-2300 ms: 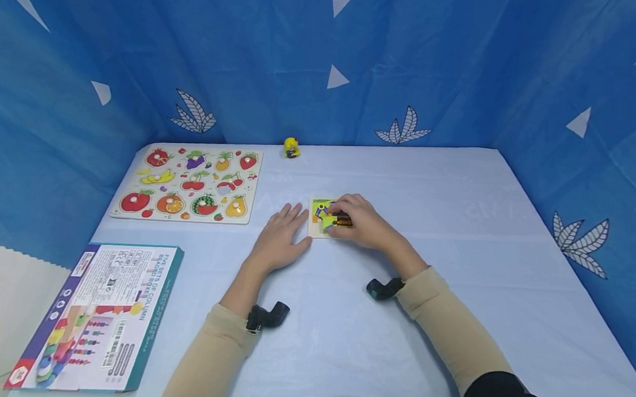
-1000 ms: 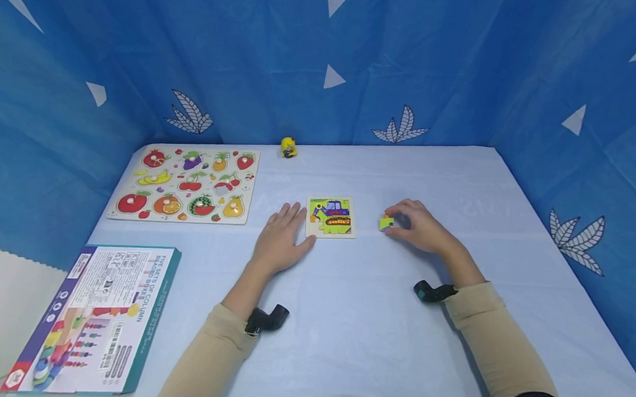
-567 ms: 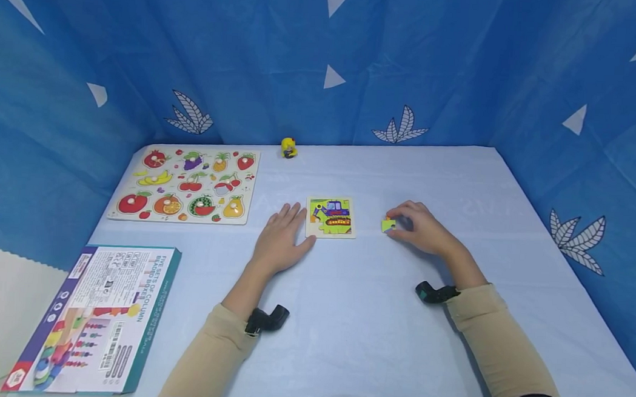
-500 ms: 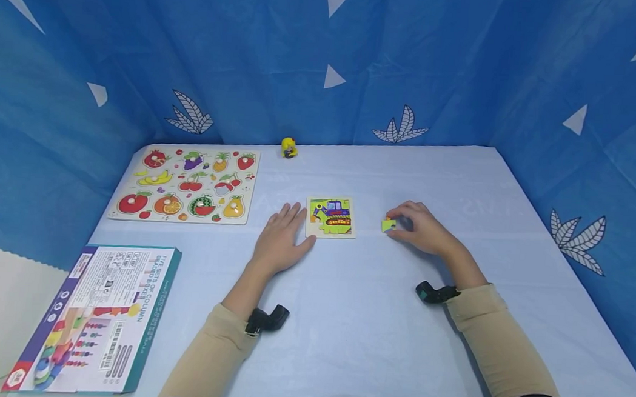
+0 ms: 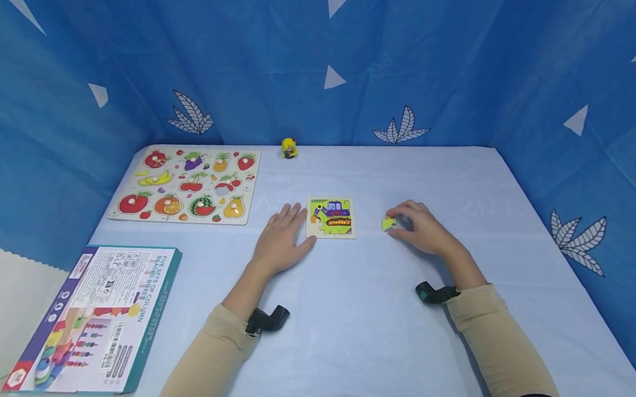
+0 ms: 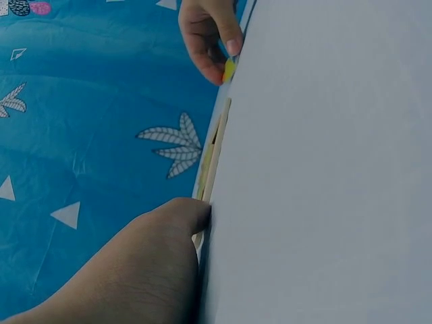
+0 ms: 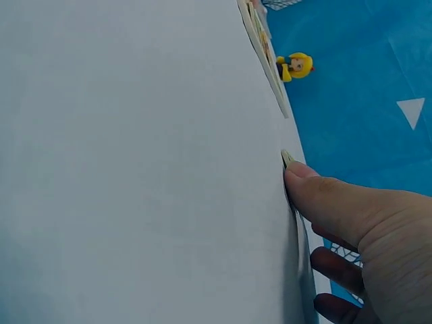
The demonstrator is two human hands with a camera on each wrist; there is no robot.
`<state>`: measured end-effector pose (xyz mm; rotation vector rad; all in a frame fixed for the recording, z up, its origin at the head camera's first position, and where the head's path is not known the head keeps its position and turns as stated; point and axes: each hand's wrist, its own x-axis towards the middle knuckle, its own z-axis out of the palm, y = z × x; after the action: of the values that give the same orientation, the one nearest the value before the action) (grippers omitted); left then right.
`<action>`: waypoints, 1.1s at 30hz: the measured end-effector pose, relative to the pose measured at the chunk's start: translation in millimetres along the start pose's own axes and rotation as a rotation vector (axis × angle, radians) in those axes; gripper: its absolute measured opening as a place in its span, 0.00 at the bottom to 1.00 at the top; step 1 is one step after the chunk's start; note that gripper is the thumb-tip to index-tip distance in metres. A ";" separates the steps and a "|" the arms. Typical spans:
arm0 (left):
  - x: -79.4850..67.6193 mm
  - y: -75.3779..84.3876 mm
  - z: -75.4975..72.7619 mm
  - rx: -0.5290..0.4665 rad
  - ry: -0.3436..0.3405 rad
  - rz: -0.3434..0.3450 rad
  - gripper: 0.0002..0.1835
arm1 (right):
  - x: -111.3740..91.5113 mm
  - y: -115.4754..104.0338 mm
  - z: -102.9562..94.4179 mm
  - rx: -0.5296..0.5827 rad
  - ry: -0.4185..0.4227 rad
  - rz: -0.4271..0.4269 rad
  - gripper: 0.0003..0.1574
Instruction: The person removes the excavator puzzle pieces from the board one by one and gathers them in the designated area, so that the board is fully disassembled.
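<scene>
A small square jigsaw puzzle [image 5: 331,217] with an excavator picture in a pale wooden frame lies at mid-table. My left hand [image 5: 278,240] rests flat to its left, fingers extended, with the thumb tip at the frame's lower left corner. To the right of the puzzle, my right hand [image 5: 419,228] pinches a small yellow-green puzzle piece [image 5: 388,225] between thumb and fingers. The right wrist view shows the piece [image 7: 287,157] edge-on at the thumb tip, close over the tabletop. In the left wrist view, the puzzle frame [image 6: 218,148] appears edge-on beyond the left thumb.
A fruit peg puzzle board [image 5: 184,184] lies at the back left. Nearer on the left is a flat boxed toy [image 5: 94,318]. A little yellow figure [image 5: 289,148] stands at the back edge, before a blue curtain [image 5: 250,55] that surrounds the table.
My right hand has moved from over the excavator puzzle to its right, and a puzzle piece shows in its pinch. The piece has since turned slightly between the fingers. My left hand stays put.
</scene>
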<state>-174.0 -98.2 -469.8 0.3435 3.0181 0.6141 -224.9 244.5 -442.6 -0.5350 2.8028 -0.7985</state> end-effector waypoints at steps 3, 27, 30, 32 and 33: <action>-0.1 -0.4 0.4 0.002 -0.001 -0.001 0.41 | 0.3 -1.6 -1.0 -0.001 0.000 0.005 0.27; 0.5 -2.5 1.3 0.006 -0.002 0.012 0.41 | 26.5 -45.8 9.3 -0.020 -0.002 -0.085 0.29; 0.4 -2.7 0.7 0.008 -0.004 0.015 0.41 | 36.1 -63.4 17.7 -0.066 -0.024 -0.118 0.29; 0.5 -3.1 0.3 0.009 -0.004 0.016 0.41 | 42.2 -75.7 24.1 -0.095 -0.033 -0.143 0.29; 0.6 -3.3 0.0 0.009 -0.004 0.017 0.41 | 45.3 -81.0 27.6 -0.110 -0.036 -0.159 0.29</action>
<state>-175.3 -101.0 -471.2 0.3707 3.0181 0.6008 -235.7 149.8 -425.4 -0.7902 2.8107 -0.6575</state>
